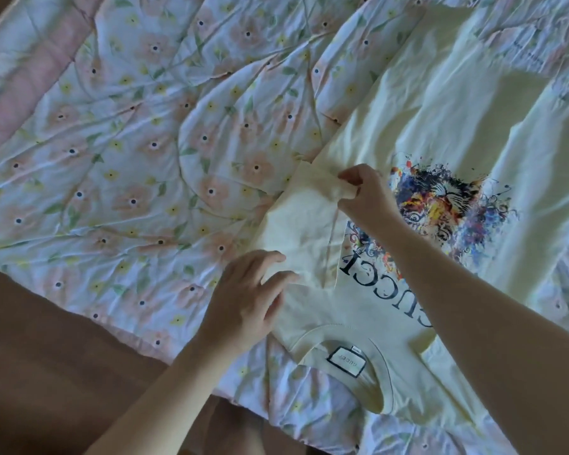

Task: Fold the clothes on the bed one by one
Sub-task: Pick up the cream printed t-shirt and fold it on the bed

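Floral quilt (138,152) covers the bed, running from 9 o'clock across to 1 o'clock. Cream T-shirt (440,119) lies flat on it, front up, filling the 3 o'clock side, collar at 6 o'clock. Colourful tiger print (457,205) sits right of centre. Left hand (243,303), at 7 o'clock, presses the shoulder fabric with straight, spread fingers. Right hand (368,195), at centre, pinches the bunched sleeve (322,188). Neck label (347,361) faces up inside the collar.
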